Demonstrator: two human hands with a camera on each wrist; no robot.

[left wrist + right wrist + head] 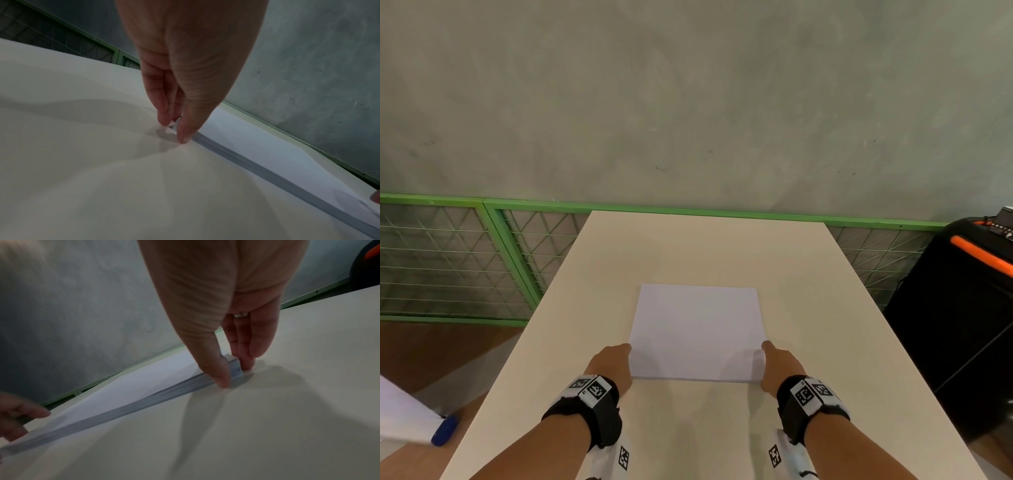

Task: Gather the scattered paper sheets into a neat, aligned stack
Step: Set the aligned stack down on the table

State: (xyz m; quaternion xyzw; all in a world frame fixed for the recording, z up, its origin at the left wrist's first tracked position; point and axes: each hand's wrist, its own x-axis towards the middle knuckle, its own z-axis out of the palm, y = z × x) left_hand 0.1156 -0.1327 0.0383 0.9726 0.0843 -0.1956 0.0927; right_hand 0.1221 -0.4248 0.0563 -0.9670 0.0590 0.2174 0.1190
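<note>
Paper stack, left hand, right hand pressing near corners

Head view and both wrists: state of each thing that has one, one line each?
paper stack: lying flat on the table, edges look aligned, no loose sheets seen.
left hand: straight fingers and thumb pressed against the stack's near-left corner.
right hand: straight fingers and thumb pressed against the stack's near-right corner.

beige table, green mesh fence, black case
</note>
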